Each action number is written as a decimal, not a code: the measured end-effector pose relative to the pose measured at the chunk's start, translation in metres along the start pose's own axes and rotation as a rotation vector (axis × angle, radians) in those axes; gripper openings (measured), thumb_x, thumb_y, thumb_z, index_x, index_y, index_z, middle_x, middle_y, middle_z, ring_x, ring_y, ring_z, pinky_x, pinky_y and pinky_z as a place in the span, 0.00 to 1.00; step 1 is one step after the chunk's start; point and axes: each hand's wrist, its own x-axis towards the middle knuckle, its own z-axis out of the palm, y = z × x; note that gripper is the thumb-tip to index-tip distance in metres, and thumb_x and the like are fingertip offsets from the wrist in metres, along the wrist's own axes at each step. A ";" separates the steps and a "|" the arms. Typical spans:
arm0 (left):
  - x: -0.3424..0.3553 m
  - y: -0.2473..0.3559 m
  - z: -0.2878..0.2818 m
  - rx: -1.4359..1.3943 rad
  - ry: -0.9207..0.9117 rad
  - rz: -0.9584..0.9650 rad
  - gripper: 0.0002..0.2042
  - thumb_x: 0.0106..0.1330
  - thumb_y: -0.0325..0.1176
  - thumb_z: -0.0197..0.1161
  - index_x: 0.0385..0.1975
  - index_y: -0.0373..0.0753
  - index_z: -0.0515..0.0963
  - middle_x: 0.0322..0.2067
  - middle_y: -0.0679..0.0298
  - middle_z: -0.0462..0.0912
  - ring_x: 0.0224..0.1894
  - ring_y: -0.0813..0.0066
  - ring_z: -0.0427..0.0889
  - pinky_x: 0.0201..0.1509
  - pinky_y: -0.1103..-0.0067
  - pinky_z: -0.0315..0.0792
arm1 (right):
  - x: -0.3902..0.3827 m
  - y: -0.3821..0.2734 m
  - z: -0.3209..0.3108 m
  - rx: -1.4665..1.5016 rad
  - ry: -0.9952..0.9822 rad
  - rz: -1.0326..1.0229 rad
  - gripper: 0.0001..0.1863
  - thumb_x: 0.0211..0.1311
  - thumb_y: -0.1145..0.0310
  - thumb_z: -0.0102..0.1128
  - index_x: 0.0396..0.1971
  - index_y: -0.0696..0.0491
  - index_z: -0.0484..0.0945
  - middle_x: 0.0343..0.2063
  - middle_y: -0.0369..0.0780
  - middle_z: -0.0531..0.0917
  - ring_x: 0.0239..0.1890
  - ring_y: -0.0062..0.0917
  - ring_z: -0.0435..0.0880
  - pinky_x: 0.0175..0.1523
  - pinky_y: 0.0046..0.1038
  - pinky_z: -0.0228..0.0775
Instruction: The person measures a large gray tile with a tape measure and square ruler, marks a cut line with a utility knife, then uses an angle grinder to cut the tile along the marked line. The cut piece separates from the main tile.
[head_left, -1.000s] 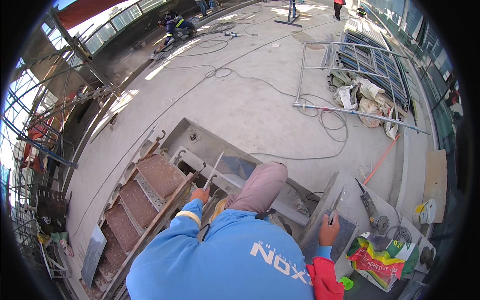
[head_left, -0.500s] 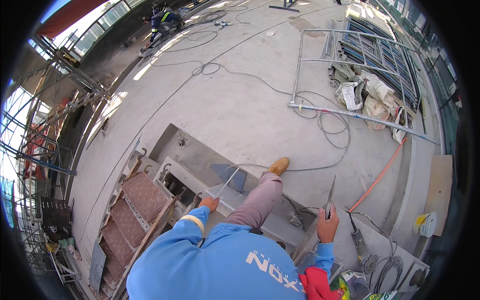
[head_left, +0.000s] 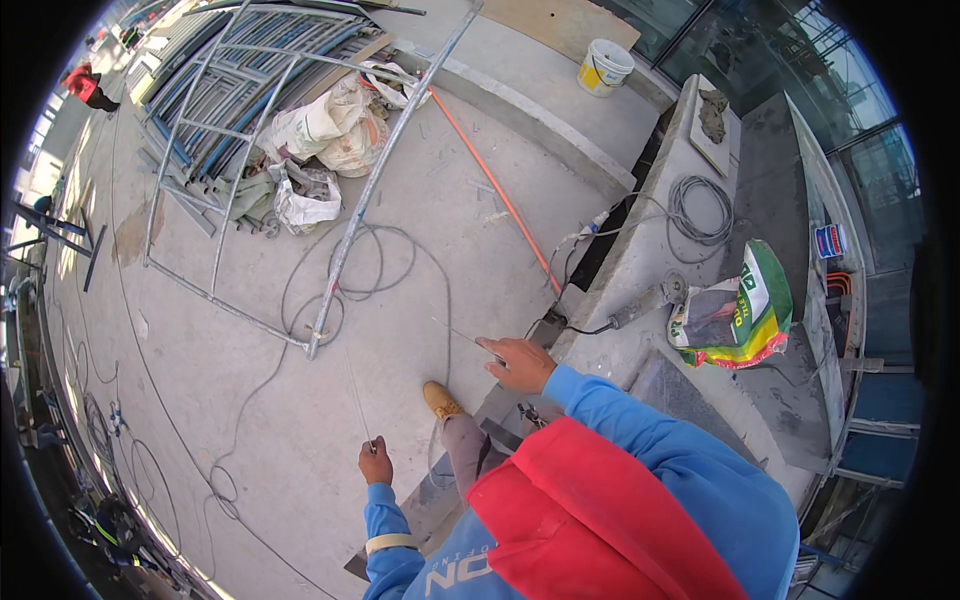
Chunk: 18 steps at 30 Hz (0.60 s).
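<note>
My left hand [head_left: 376,463] is closed round the near end of a thin pale rod-like tool [head_left: 360,402], which points away over the concrete floor. Its exact kind does not show. Farther right, my right hand [head_left: 520,365] grips a narrow pointed blade [head_left: 464,335], seen almost edge-on and aimed forward-left. Most of its handle is hidden by the fingers. Both hands are apart from each other and held above the floor. An angle grinder [head_left: 640,304] lies on the concrete ledge right of my right hand, beside an open green-and-white bag [head_left: 742,312].
A metal scaffold frame [head_left: 365,210] lies ahead, near stacked pipes [head_left: 240,80] and white sacks [head_left: 335,130]. Grey cable [head_left: 440,270] loops across the floor; an orange hose [head_left: 495,185] runs toward the ledge. A white bucket [head_left: 605,68] stands beyond; a person in red [head_left: 88,85] is far left.
My view has swung right, bringing the ledge, grinder and bag fully in; the plate stack has left view. My hands have come to the front, still holding their tools.
</note>
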 end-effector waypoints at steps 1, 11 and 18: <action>0.009 0.034 -0.010 -0.025 -0.025 0.009 0.21 0.70 0.48 0.64 0.33 0.31 0.82 0.25 0.49 0.83 0.29 0.53 0.81 0.36 0.62 0.73 | -0.010 -0.003 -0.022 0.017 0.014 0.007 0.29 0.68 0.61 0.60 0.68 0.53 0.71 0.44 0.52 0.84 0.48 0.49 0.83 0.54 0.45 0.74; 0.113 0.436 0.072 -0.067 -0.469 0.478 0.20 0.72 0.46 0.63 0.41 0.31 0.83 0.27 0.50 0.84 0.30 0.58 0.83 0.37 0.65 0.74 | 0.015 0.113 -0.251 0.306 0.584 0.335 0.31 0.64 0.59 0.66 0.64 0.57 0.74 0.41 0.51 0.83 0.47 0.48 0.84 0.53 0.43 0.76; 0.201 0.717 0.212 0.368 -0.604 0.793 0.17 0.70 0.45 0.65 0.39 0.33 0.82 0.27 0.43 0.84 0.33 0.41 0.85 0.37 0.60 0.77 | 0.164 0.284 -0.415 0.362 0.661 0.194 0.38 0.56 0.53 0.74 0.63 0.56 0.75 0.57 0.49 0.78 0.60 0.44 0.79 0.63 0.39 0.73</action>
